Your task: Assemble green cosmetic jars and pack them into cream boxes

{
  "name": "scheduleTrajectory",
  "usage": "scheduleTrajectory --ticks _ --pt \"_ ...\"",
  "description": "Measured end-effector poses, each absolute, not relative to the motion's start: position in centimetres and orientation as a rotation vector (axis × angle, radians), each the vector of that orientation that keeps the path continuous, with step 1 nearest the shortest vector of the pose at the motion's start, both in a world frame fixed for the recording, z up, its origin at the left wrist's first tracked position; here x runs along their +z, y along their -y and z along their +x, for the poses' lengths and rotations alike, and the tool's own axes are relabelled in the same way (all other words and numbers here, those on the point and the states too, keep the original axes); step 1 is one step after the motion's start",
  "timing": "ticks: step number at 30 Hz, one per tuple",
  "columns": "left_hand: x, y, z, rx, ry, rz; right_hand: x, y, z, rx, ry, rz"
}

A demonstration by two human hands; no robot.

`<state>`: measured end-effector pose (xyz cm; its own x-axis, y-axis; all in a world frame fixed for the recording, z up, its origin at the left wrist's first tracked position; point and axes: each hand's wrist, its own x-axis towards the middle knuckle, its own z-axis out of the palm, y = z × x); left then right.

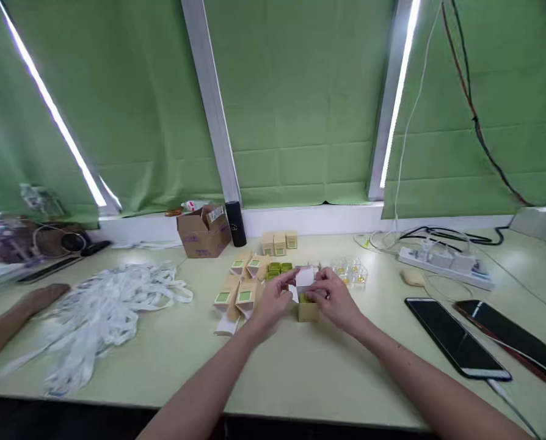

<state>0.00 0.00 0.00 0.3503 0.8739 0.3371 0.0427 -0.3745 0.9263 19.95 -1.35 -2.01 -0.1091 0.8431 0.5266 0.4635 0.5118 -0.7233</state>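
A small kraft cardboard box (308, 313) stands on the table in front of me, its white-lined lid flap (305, 277) raised. Something green (303, 299) shows in its opening. My left hand (275, 300) is closed at the box's left side, fingertips at the flap. From the right, my right hand (337, 300) has curled fingers at the opening and the flap; they partly cover the green piece. Just behind sit several green square pieces (274, 269). Several clear cups with yellow bits (356, 272) stand beyond my right hand.
Small boxes with green windows (225, 297) lie left of my hands; closed ones (279, 243) stand behind. White straps (112, 299) are heaped at left, beside another person's hand (48, 297). A carton (204, 232), black cylinder (235, 223), power strip (447, 267) and phone (456, 336) surround the workspace.
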Motion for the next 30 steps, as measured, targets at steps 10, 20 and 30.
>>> scheduleTrajectory --ticks 10,20,30 --pt "-0.2 -0.4 -0.2 1.150 -0.860 1.696 -1.6 2.0 19.8 0.730 1.487 -0.974" --pt "-0.3 -0.1 0.0 1.154 -0.809 1.589 -3.2 0.6 19.9 1.033 1.168 -0.956" --pt "-0.9 0.1 0.5 1.159 -0.854 1.727 -3.3 0.8 19.7 1.060 1.186 -0.948"
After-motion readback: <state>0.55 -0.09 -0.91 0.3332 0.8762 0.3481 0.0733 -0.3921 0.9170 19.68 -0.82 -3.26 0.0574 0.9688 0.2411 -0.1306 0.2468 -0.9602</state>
